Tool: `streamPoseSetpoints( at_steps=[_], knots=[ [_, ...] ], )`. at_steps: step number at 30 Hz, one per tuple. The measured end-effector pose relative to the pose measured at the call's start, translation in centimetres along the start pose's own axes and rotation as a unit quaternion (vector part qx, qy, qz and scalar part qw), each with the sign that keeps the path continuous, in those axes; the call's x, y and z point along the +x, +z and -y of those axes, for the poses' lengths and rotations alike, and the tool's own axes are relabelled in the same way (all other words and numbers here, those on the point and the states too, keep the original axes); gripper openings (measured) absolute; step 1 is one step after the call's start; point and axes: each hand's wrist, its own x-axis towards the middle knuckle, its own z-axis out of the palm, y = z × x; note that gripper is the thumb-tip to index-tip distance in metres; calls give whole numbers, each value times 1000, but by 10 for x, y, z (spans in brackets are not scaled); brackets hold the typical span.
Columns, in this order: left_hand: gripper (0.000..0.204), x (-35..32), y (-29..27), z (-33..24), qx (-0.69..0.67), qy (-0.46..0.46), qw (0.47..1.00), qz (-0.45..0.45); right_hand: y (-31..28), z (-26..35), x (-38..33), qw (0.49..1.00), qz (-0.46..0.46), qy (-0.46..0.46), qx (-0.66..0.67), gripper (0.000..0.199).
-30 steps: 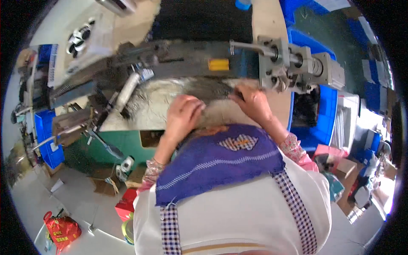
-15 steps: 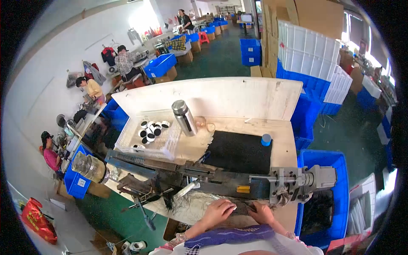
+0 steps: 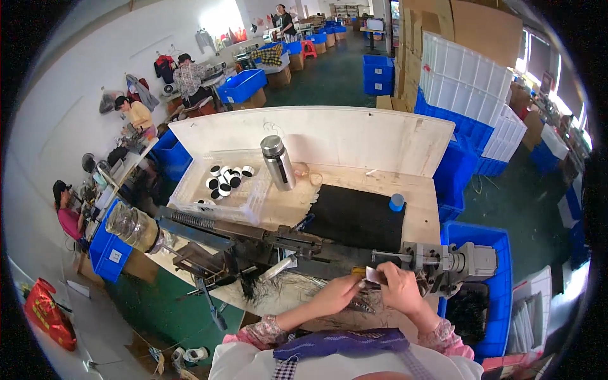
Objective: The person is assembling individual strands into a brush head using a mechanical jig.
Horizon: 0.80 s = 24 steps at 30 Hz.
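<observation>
The right hand (image 3: 401, 288), fingers curled, pinches a small pale piece (image 3: 375, 275) near the tabletop's (image 3: 419, 202) near edge, toward its right corner. The left hand (image 3: 339, 296) meets it, fingertips alongside; I cannot tell whether it grips. Both hands have moved forward, now partly covering the yellow block (image 3: 358, 270) on the metal machine (image 3: 329, 267).
</observation>
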Motion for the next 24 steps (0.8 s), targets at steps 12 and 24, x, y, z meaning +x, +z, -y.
streamPoseSetpoints(
  at_steps=[12,24],
  knots=[
    [23,37,-26,0,171,21,985,34,13,3,15,988,-16,149,-43,20],
    [9,59,-54,-10,340,74,938,5,15,-11,54,993,-70,-85,-49,12]
  ],
)
